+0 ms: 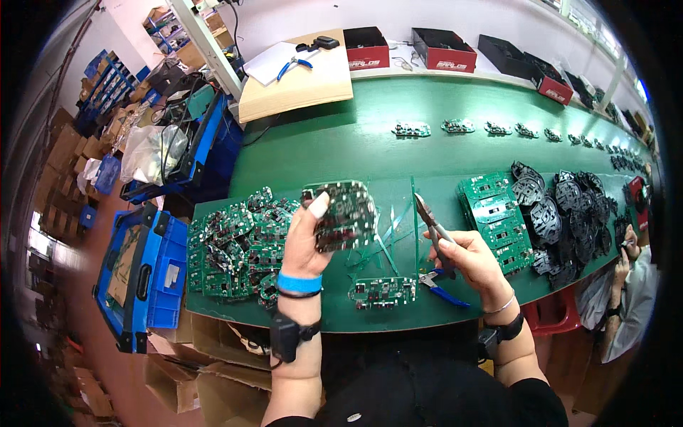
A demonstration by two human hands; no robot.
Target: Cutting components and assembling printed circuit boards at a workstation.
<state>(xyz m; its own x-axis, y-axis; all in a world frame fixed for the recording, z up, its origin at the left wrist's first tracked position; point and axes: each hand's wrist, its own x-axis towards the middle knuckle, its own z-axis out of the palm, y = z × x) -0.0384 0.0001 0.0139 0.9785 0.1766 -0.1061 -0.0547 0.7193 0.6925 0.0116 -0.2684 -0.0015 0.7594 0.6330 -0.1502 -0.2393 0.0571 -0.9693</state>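
My left hand (306,238) grips a green circuit board (346,217) crowded with small parts, raised above the bench, its thumb lying on the near face. My right hand (473,260) is closed around a pair of pliers (435,224) with dark narrow jaws and grey handles. The jaws point away from me, to the right of the held board and apart from it. Beneath my hands, another circuit board (382,292) lies near the bench's front edge. Beside it rest blue-handled cutters (441,288), below my right hand. Thin green board strips (384,252) are scattered between my hands.
Heaped circuit boards (238,245) cover the bench's left. On the right are stacked board panels (496,220) and black plastic housings (558,213). Boards (457,126) line the back. Blue crates (160,277) stand left; a co-worker's hands (626,252) show at far right.
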